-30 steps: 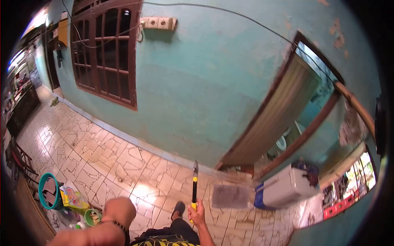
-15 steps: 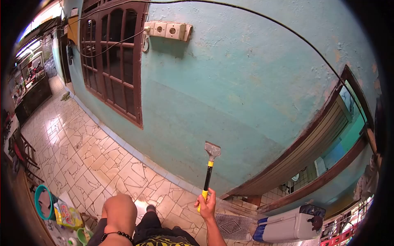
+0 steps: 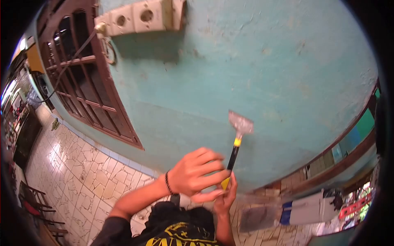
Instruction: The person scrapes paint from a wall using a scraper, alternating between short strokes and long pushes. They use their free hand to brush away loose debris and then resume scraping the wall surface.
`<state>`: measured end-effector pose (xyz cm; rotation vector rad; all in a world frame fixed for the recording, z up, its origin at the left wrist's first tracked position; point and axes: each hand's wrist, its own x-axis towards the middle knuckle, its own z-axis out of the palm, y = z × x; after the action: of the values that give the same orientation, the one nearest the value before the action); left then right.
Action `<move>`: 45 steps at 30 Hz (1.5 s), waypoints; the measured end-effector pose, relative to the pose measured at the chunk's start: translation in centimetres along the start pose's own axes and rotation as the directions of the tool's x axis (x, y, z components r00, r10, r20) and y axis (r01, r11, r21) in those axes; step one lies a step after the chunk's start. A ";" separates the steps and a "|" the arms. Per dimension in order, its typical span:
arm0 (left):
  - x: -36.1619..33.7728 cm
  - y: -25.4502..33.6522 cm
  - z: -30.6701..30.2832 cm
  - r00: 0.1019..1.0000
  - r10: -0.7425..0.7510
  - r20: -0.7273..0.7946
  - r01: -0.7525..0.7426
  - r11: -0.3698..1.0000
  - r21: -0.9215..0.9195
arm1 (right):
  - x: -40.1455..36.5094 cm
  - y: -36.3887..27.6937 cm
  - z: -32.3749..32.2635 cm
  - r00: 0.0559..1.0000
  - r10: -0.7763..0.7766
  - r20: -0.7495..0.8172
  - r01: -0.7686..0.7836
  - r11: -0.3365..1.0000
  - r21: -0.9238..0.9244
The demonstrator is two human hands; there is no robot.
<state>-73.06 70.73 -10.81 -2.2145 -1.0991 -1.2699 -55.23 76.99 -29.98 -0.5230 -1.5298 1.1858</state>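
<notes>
A scraper [image 3: 234,158] with a wide metal blade and a black and yellow handle stands nearly upright, blade up, in front of the blue-green wall [image 3: 197,90]. My right hand [image 3: 228,196] is wrapped round the yellow lower part of its handle. From the left, my left hand [image 3: 196,174] reaches across, fingers stretched and slightly bent, thumb apart. Its fingertips overlap the handle just above my right hand and hide part of it. A dark bead bracelet [image 3: 168,183] circles my left wrist.
White sockets [image 3: 139,18] with a plugged-in cable are fixed high on the wall, right of a brown window frame [image 3: 88,61]. Below runs a cracked-tile floor [image 3: 86,172]. A grey box [image 3: 310,208] and a dark mat [image 3: 258,218] lie at lower right, chairs [image 3: 37,201] at lower left.
My left hand has risen from low on the left to the scraper's handle. My right hand and the scraper have moved up and right in view. The wall and sockets appear closer.
</notes>
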 end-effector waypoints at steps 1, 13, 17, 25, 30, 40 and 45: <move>1.2 -2.1 0.8 0.996 0.084 0.018 -0.083 0.996 -0.018 | 1.3 -0.1 1.2 0.993 -0.115 -0.030 0.112 0.988 -0.104; 4.3 -16.5 5.4 0.958 0.265 0.114 -0.266 0.964 -0.008 | 5.9 2.1 4.1 0.991 -0.082 0.103 0.099 0.979 -0.180; 4.3 -17.0 4.8 0.950 0.306 0.067 -0.296 0.946 -0.129 | 5.0 2.2 4.9 0.993 -0.078 0.084 0.091 0.984 -0.156; 5.1 -17.9 4.7 0.915 0.309 0.259 -0.301 0.951 -0.070 | 6.1 2.6 6.5 0.997 -0.082 -0.001 0.081 0.988 -0.132; 6.9 -18.6 0.9 0.877 0.454 0.155 -0.465 0.885 0.039 | 6.6 1.5 7.3 0.991 -0.074 -0.115 0.069 0.996 -0.050; 10.4 -24.8 -7.9 0.998 0.064 0.014 -0.056 0.711 0.701 | 8.6 1.3 7.6 0.961 -0.092 -0.260 0.106 0.993 0.043; -19.1 -19.6 -0.4 0.778 -0.626 0.053 0.517 0.685 0.513 | 6.8 1.3 6.4 0.969 -0.055 -0.239 0.066 0.997 0.036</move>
<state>-94.06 74.31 -28.04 -1.7019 -2.0735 -0.8044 -63.53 80.47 -27.41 -0.5641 -1.3032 1.0662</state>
